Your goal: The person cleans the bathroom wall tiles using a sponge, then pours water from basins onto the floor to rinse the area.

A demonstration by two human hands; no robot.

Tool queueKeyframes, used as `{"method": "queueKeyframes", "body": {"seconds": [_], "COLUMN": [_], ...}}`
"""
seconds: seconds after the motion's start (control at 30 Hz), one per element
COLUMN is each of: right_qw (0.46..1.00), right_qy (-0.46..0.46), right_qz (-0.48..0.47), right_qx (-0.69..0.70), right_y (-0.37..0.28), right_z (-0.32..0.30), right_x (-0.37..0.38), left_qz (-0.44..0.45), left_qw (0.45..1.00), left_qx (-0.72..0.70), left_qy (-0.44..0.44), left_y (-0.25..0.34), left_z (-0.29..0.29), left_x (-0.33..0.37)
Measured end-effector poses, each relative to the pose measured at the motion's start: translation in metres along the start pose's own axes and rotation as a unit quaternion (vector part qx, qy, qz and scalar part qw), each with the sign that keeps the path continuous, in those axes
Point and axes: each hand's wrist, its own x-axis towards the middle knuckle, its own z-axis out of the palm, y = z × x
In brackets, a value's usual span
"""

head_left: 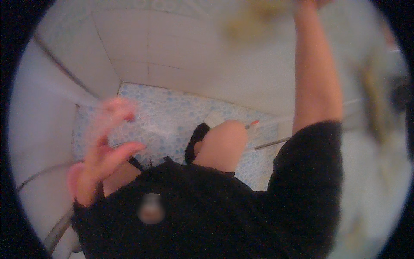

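My left hand point(100, 157) is raised at the left, above the patterned floor. Its thumb and fingers are spread apart, the fingertips are smeared by motion, and nothing shows between them. Up at the top edge, my right hand point(314, 3) is almost wholly cut off, at the end of a raised bare forearm point(317, 69). Its fingers, and anything in them, are out of sight. Pale wall tiles point(258, 69) lie behind that arm.
Below me is a blue and white pebble-patterned floor point(159, 121), with a black shoe point(192, 144) on one foot. Near my knee lie a pale flat piece point(213, 117) and a small red-tipped item point(254, 122). A grey rod point(272, 143) juts in beside my right sleeve. Tiled walls point(129, 47) close in.
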Motion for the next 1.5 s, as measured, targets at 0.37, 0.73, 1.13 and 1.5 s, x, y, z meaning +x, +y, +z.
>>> {"method": "queueKeyframes", "body": {"seconds": [0.37, 0.73, 1.13, 1.5], "right_qw": [0.999, 0.999, 0.999, 0.999], "right_qy": [-0.013, -0.011, -0.007, -0.013], "right_qz": [0.038, 0.041, 0.038, 0.032], "right_qx": [0.014, 0.004, 0.006, 0.01], "right_y": [-0.017, 0.0, 0.004, 0.003], "right_z": [0.029, 0.028, 0.027, 0.024], "right_x": [-0.018, -0.014, -0.015, -0.008], "left_qz": [0.099, 0.056, 0.05, 0.053], "left_qw": [0.96, 0.97, 0.971, 0.97], "left_qx": [0.165, 0.174, 0.173, 0.17], "left_qy": [0.203, 0.162, 0.157, 0.162], "left_y": [0.015, 0.013, 0.016, 0.019], "left_z": [-0.061, -0.053, -0.046, -0.041], "left_x": [0.17, 0.187, 0.193, 0.197]}}
